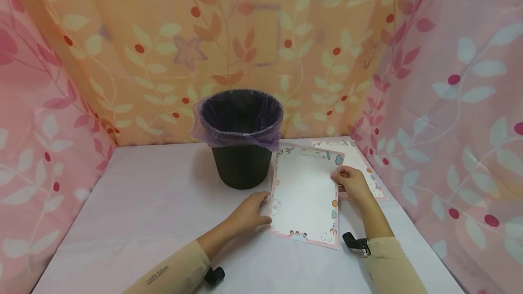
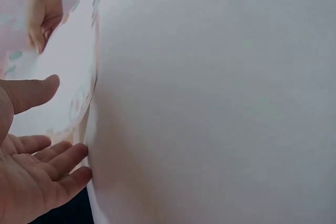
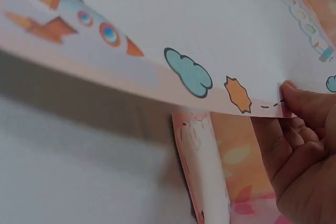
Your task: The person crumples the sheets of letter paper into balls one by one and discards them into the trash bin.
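A sheet of paper (image 1: 304, 194) with a white middle and a pink printed border of cartoons is held a little above the table, right of the bin. My right hand (image 1: 354, 184) pinches its right edge between thumb and fingers; the right wrist view shows the thumb on top near an orange sun shape (image 3: 238, 94). Beside the left edge is my left hand (image 1: 247, 213), its fingers extended and thumb spread. From the left wrist view, I cannot tell whether its fingertips (image 2: 79, 151) touch the paper. A similar sheet (image 1: 354, 154) lies behind, partly covered.
A black bin (image 1: 242, 167) with a purple liner bag (image 1: 261, 137) over its rim stands at the back middle of the white-covered table (image 1: 143, 203). Floral curtains (image 1: 245, 26) enclose the back and both sides.
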Tool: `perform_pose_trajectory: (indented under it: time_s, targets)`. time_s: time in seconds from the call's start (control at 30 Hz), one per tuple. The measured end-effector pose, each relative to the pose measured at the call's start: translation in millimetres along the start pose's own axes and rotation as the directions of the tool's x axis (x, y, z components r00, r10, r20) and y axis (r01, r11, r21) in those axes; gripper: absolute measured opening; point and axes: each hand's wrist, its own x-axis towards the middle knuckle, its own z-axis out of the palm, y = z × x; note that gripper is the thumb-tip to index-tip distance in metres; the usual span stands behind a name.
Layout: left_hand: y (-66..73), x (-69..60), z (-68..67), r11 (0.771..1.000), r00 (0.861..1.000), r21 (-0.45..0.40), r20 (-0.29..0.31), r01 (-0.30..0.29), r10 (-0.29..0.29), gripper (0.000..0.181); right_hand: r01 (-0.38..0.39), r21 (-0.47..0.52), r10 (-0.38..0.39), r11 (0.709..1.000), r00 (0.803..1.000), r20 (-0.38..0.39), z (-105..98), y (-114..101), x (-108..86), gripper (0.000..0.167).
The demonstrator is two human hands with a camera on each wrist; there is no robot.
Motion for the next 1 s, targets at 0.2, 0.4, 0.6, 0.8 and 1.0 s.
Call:
perform_pose_trajectory:
  time_s: [0.2, 0.4, 0.6, 0.8, 1.0]
  targets:
    - [-5.5, 8.0, -12.2, 0.992, 0.998, -0.125, 0.051, 0.029, -0.022, 0.074, 0.072, 0.039, -0.07, 0.997, 0.996, -0.049, -10, -23, -18.4, 0.025]
    - [-5.9, 9.5, -14.6, 0.964, 0.999, -0.267, 0.034, -0.023, 0.033, 0.068, 0.149, 0.098, -0.146, 0.984, 0.989, -0.04, -16, -22, -20.2, 0.027]
    - [6.4, 9.0, -9.2, 0.924, 0.994, -0.37, -0.059, -0.103, 0.087, 0.045, 0.242, 0.16, -0.238, 0.957, 0.97, -0.048, -20, -23, -24.7, 0.024]
    - [19.7, 2.4, -20.6, 0.927, 0.98, -0.346, -0.177, -0.147, 0.089, 0.015, 0.323, 0.224, -0.319, 0.919, 0.946, -0.058, -15, -41, -36.6, 0.016]
    - [21.8, -7.7, -45.3, 0.897, 0.967, -0.411, -0.247, -0.161, 0.061, 0.023, 0.349, 0.263, -0.345, 0.899, 0.937, -0.063, 0, -63, -45.0, 0.013]
